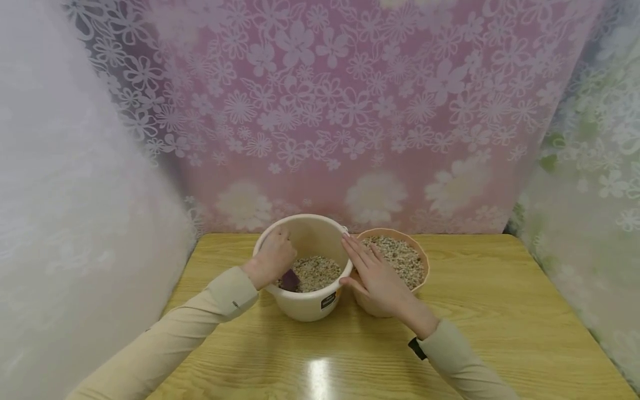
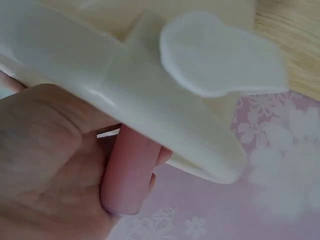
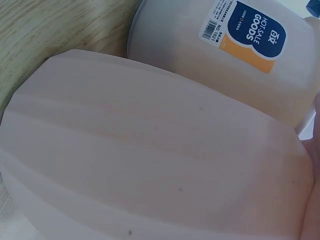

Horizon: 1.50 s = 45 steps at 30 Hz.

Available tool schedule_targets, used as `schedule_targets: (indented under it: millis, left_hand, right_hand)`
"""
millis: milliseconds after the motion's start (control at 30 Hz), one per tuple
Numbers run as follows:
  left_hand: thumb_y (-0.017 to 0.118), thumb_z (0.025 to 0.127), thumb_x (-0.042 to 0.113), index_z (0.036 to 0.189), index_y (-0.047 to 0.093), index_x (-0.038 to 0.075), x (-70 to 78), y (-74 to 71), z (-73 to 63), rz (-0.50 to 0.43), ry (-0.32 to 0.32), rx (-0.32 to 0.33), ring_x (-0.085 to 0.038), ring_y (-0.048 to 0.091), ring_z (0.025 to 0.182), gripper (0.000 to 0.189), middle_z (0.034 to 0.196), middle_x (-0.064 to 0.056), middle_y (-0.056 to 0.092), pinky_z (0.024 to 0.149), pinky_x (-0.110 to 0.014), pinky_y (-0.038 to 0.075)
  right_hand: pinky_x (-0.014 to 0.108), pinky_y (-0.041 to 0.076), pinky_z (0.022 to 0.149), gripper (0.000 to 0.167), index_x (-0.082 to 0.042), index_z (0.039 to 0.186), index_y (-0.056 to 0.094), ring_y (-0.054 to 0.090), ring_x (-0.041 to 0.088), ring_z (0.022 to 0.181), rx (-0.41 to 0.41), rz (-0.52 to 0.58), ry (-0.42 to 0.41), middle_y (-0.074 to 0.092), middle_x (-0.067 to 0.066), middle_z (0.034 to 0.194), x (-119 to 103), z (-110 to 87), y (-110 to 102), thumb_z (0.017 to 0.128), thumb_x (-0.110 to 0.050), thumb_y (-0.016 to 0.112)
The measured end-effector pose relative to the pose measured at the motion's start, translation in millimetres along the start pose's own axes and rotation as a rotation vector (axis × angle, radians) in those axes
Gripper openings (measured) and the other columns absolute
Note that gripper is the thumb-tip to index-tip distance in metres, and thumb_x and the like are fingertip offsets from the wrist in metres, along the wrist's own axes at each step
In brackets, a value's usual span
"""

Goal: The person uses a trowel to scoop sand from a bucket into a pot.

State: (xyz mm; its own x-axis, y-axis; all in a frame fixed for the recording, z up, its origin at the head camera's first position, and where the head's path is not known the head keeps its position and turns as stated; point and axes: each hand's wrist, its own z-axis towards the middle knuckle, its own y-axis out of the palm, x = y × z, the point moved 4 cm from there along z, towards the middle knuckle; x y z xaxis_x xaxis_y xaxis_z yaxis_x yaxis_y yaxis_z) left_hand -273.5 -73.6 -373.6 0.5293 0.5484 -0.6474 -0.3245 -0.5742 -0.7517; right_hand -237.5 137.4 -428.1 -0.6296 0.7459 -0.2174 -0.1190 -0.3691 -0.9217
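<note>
A cream plastic bucket (image 1: 306,305) stands on the table with a layer of mixed grain (image 1: 320,273) in its bottom. My left hand (image 1: 274,258) reaches inside over the left rim and grips the pink handle (image 2: 131,170) of a small shovel, whose dark purple blade (image 1: 289,280) dips into the grain. Across the bucket, my right hand (image 1: 377,280) lies with fairly straight fingers touching the right rim. Its palm is over the near left side of a peach bowl (image 1: 425,261), which holds more grain (image 1: 400,258). In the right wrist view the bowl's wall (image 3: 150,145) fills most of the picture.
The bucket and bowl stand side by side near the far edge of the wooden table (image 1: 500,311). A label (image 3: 256,29) is on the bucket's side. Behind the table hangs a pink flowered curtain (image 1: 320,122), with pale curtains left and right.
</note>
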Motion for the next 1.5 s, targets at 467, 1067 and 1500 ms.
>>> schedule_targets:
  millis: [467,1067,1500]
  left_hand:
    - [0.072,0.087,0.05,0.081,0.076,0.014,-0.1,-0.3,0.8,-0.374,-0.073,0.028,-0.023,0.059,0.085,0.037,0.083,-0.003,0.074,0.08,-0.037,0.045]
    - [0.074,0.091,0.035,0.093,0.078,0.015,-4.8,24.0,9.5,-0.658,-0.306,0.017,-0.03,0.059,0.097,0.021,0.098,-0.006,0.075,0.092,-0.046,0.042]
    - [0.081,0.087,0.029,0.105,0.07,0.004,-16.1,13.8,-17.4,-0.712,-0.385,0.137,-0.034,0.057,0.107,0.032,0.106,-0.011,0.072,0.099,-0.049,0.04]
  right_hand:
    - [0.057,0.02,0.12,0.081,-0.009,0.163,0.013,0.022,0.031,0.153,0.022,-0.028,-0.006,0.018,0.013,0.168,-1.8,-0.8,-4.6,0.104,-0.06,0.033]
    - [0.058,0.022,0.119,0.079,-0.01,0.163,0.013,0.025,0.034,0.152,0.028,-0.005,-0.009,0.018,0.014,0.168,-1.2,1.0,0.2,0.105,-0.055,0.04]
    - [0.056,0.019,0.12,0.079,-0.009,0.163,0.012,0.022,0.032,0.153,0.01,0.004,0.004,0.015,0.012,0.169,-1.7,-0.4,-1.6,0.105,-0.055,0.04]
